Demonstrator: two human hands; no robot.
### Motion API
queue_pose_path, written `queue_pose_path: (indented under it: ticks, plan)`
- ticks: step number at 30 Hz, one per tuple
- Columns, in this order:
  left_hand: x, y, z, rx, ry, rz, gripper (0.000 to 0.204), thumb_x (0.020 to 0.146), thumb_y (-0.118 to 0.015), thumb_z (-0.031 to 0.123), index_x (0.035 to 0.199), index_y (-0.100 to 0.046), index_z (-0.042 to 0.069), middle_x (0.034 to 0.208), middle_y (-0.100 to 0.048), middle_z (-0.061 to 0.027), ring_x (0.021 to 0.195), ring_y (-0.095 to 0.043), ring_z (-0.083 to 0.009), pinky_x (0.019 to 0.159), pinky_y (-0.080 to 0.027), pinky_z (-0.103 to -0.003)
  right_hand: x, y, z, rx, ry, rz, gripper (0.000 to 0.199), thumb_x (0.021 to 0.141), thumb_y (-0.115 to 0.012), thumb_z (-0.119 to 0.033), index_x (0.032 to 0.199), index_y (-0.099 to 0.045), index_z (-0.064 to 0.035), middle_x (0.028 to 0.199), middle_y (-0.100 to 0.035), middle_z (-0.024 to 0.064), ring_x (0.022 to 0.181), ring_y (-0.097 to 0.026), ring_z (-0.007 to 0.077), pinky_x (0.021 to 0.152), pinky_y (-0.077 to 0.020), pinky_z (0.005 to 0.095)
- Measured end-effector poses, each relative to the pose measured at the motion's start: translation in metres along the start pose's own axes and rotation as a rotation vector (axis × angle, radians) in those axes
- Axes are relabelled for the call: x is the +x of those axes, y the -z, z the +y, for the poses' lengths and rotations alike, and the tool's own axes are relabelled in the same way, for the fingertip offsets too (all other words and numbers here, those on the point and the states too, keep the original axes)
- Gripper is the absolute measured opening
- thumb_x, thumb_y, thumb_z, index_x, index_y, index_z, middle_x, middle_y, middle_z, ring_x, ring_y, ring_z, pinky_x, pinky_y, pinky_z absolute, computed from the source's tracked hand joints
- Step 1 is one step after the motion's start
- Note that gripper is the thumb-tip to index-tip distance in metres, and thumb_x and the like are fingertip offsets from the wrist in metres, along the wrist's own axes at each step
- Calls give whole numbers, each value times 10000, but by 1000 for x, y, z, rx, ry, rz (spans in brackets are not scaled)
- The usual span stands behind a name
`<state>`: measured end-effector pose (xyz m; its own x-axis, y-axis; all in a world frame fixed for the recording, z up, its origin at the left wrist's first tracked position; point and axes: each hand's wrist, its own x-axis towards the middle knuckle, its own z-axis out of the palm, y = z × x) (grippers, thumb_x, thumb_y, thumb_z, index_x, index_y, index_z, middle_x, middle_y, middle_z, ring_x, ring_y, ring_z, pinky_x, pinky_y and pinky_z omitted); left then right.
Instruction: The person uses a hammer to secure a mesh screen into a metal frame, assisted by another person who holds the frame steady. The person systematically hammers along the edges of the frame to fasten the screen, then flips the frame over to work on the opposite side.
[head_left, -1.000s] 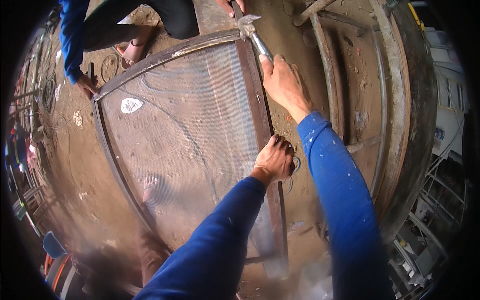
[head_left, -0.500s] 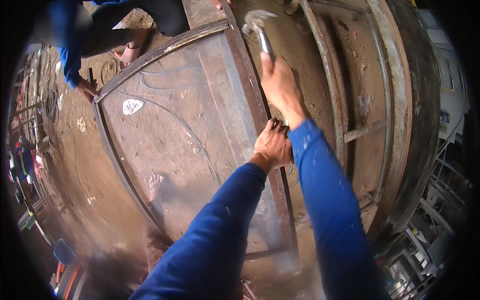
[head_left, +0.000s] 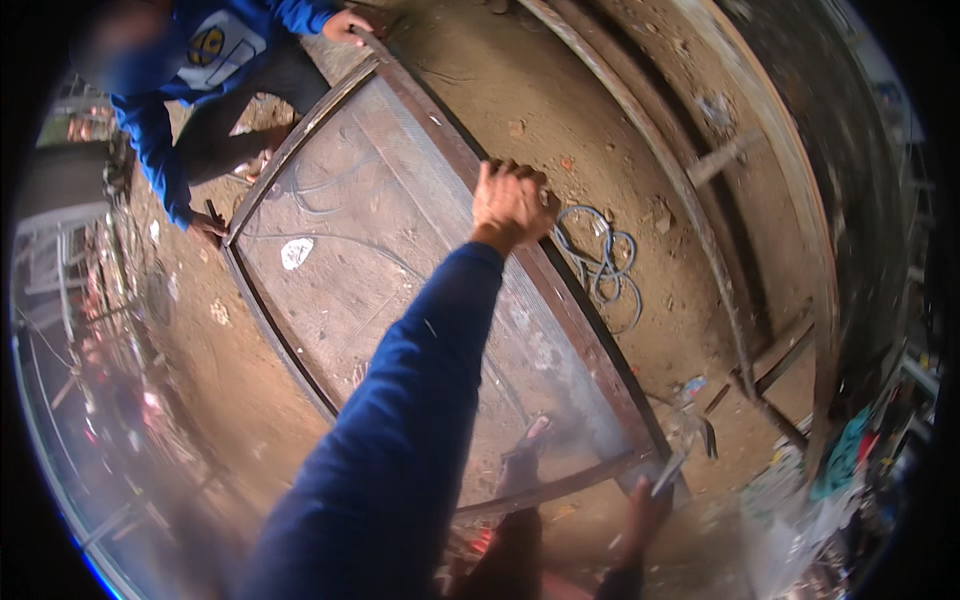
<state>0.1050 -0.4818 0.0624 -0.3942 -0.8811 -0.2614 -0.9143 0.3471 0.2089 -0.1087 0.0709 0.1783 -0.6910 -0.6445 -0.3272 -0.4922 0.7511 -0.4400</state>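
Observation:
A rectangular wooden screen frame (head_left: 583,328) with wire mesh (head_left: 360,150) stretched across it lies before me. My left hand (head_left: 515,205) is closed over its right-hand rail, fingers curled round the far side; whether a small thing is pinched there is hidden. Low down, near the frame's close right corner, my right hand (head_left: 645,515) grips a claw hammer (head_left: 672,468) by the handle. The hammer's head points away from me, beyond the corner. That hand is blurred.
A crouching co-worker in blue (head_left: 165,150) holds the frame's far corners with both hands. A coiled grey hose (head_left: 605,265) lies right of the rail. Long wooden bars (head_left: 690,215) run along the right, with clutter and a green cloth (head_left: 845,455) at lower right.
My right hand has swung the hammer from high above the rail down toward me. The view has shifted, and my left hand appears higher in it, still on the rail. More of the co-worker shows.

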Motion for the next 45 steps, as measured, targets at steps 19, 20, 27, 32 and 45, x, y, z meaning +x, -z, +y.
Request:
queue_pose_path:
  ticks: [19, 20, 27, 32, 45]
  plan:
    - [-444, -118, 82, -196, 443, 210, 787, 1039, -665, 366, 1622, -382, -82, 1647, -428, -355, 1571, -342, -527, 1322, -259, -580, -102, 143, 224, 283, -349, -25, 384, 1023, -815, -339, 934, -601, -33, 724, -575, 72, 646, -548, 232, 621, -439, 427]
    - [-500, -127, 81, -133, 526, 65, 817, 1027, -674, 364, 1629, -367, -95, 1651, -418, -370, 1579, -327, -541, 1330, -248, -582, -103, 146, 225, 250, -338, -36, 396, 1017, -820, -342, 926, -597, -28, 714, -573, 85, 636, -547, 241, 614, -434, 437]
    - [-731, -150, 87, -222, 679, -690, 669, 1009, -684, 377, 1463, -607, -107, 1451, -645, -322, 1305, -643, -499, 1157, -490, -540, -182, 129, 263, 74, -209, -110, 402, 1014, -791, -377, 941, -618, -22, 749, -651, 166, 631, -597, 308, 626, -480, 474]
    - [-714, -58, 130, -770, 676, -455, 467, 1057, -688, 415, 1306, -765, 27, 1195, -803, -208, 1105, -782, -324, 961, -604, -431, -225, 116, 344, -406, -126, -608, 357, 1092, -652, -472, 1129, -733, -127, 835, -763, 106, 721, -723, 296, 752, -580, 468]
    - [-999, -110, 114, -937, 710, 195, 365, 1076, -668, 344, 1204, -729, 8, 1040, -773, -152, 955, -736, -247, 848, -579, -396, -278, 263, 405, -579, 299, -706, 462, 889, -899, -327, 1009, -766, 98, 885, -809, 211, 764, -823, 302, 693, -650, 435]
